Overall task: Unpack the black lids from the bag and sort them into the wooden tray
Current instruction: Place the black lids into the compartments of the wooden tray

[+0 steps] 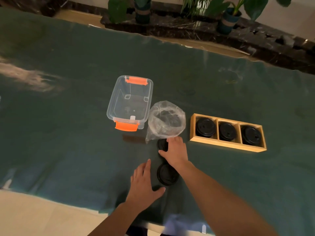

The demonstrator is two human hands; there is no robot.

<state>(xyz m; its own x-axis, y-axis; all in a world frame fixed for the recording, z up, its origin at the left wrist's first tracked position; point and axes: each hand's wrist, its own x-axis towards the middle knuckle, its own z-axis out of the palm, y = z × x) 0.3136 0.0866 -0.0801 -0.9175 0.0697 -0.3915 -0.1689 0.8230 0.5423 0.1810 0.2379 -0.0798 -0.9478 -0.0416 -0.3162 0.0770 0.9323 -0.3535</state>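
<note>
A person's 2 bare hands work over a table draped in a dark green cloth (68,116). The right hand (175,151) reaches forward and curls its fingers over a black lid (162,144) lying on the cloth just below a crumpled clear plastic bag (166,120); whether the fingers have actually closed on that lid cannot be told. The left hand (144,183) rests flat and spread on the cloth, gripping nothing, with a second black lid (167,174) lying just beside its thumb, between the 2 hands. More dark lids show through the bag. To the right, apart from both hands, a wooden tray (226,143) of 3 compartments holds a stack of black lids in each. A clear plastic box (117,99) with orange latches sits left of the bag.
</note>
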